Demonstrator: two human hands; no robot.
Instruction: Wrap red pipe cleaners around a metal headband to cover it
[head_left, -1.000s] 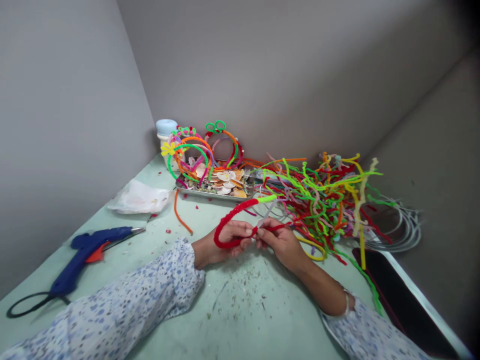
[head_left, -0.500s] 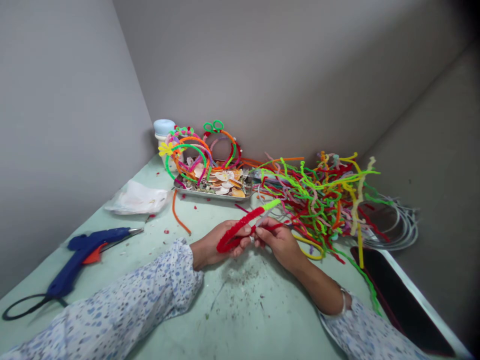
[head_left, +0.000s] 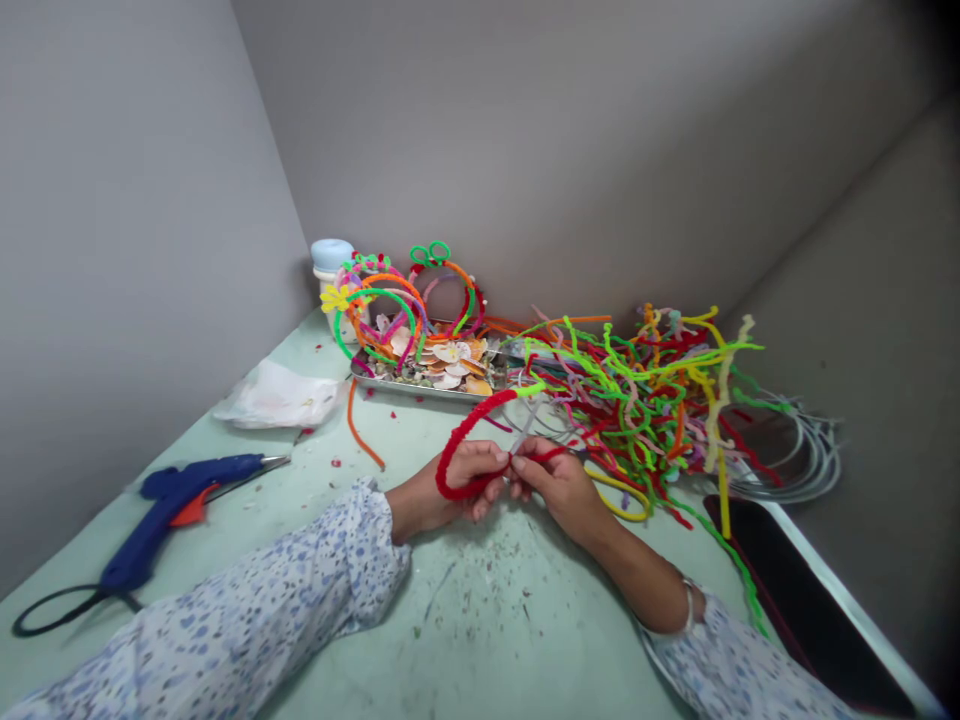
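Observation:
A curved band wrapped in fuzzy red pipe cleaner [head_left: 454, 452], with a light green tip at its upper end, is between my hands above the table. My left hand [head_left: 457, 480] is closed on the band's lower part. My right hand [head_left: 556, 485] pinches the red strand close to the left fingertips, and the fingers of both hands nearly touch. A thin grey strip [head_left: 528, 424] sticks up from between the fingers. Just beyond the right hand lies a tangled heap of coloured pipe cleaners [head_left: 637, 390].
A blue glue gun [head_left: 161, 515] lies at the left, near a plastic bag [head_left: 279, 396]. Behind are a metal tray [head_left: 420, 388] of shells, colourful hoops [head_left: 382, 292] and a lidded jar [head_left: 331, 256]. At the right are coiled grey wires [head_left: 806, 460] and a black flat device [head_left: 795, 590].
The red band's curve has opened wider, and its green-tipped end has moved up and slightly left. Both hands remain closed at nearly the same place.

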